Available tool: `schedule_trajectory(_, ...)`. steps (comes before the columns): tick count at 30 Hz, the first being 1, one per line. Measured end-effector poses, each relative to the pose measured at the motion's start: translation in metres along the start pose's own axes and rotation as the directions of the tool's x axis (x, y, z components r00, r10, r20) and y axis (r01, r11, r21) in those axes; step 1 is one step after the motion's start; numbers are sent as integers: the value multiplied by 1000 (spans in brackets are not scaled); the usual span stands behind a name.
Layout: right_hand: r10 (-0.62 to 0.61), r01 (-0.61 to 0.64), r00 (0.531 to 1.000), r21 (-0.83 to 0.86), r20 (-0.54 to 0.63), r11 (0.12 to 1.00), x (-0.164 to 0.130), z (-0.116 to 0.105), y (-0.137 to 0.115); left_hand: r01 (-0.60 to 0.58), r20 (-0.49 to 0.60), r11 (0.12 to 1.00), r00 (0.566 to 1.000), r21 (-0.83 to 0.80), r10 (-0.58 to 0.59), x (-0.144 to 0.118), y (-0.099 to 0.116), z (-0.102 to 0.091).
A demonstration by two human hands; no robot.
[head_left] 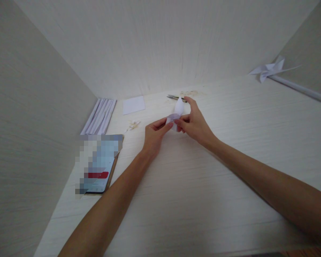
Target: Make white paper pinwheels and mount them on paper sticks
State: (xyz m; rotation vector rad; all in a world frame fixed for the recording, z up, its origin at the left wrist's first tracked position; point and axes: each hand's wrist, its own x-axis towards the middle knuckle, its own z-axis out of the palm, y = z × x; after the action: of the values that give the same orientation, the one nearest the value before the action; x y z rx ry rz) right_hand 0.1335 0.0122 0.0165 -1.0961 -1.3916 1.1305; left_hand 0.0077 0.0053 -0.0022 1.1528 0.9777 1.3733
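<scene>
Head view. Pinches folded white paper (179, 106) at centre between left hand (153, 137) and right hand (197, 124), near part partly covered. Small scissors (173, 96), just beyond, partly hidden. Phone (111, 153), left, largely pixelated. Pale bits (134, 125), left, too small to identify. Paper pinwheel (271, 69), far right.

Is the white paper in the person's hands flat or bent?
Bent: the white paper shows a pointed flap beyond a curled part, where the left hand and right hand pinch it.
</scene>
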Motion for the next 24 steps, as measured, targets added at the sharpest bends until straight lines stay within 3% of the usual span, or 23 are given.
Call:
schedule_trajectory(3,61,-61,998,22,-1,998,2,1,2,5,10,1000,1000,3,-5,0,1,0)
schedule_trajectory(6,-98,99,995,-126,12,987,-1,-1,-1,17,2,1000,1000,2,-17,-1,0,0)
schedule_trajectory(8,-221,226,974,-278,49,934,-5,-3,-4,11,3,1000,1000,4,-11,0,0,0)
schedule_trajectory(11,-280,286,957,-371,72,883,-8,-3,-6,2,-6,1000,1000,8,-2,0,-1,0)
schedule_trajectory(13,-258,256,965,-317,38,913,-7,-3,-5,0,-12,1000,1000,-4,0,0,-1,0)
schedule_trajectory(16,-129,127,992,-148,-1,981,-2,0,-2,-10,13,1000,1000,-11,10,1,-2,0)
schedule_trajectory(19,1,-1,999,0,37,1000,0,1,-1,-1,30,1000,1000,-11,1,1,-1,-1)
schedule_trajectory(24,-26,24,997,22,75,999,-1,-1,-1,-5,45,1000,999,0,5,0,1,-1)
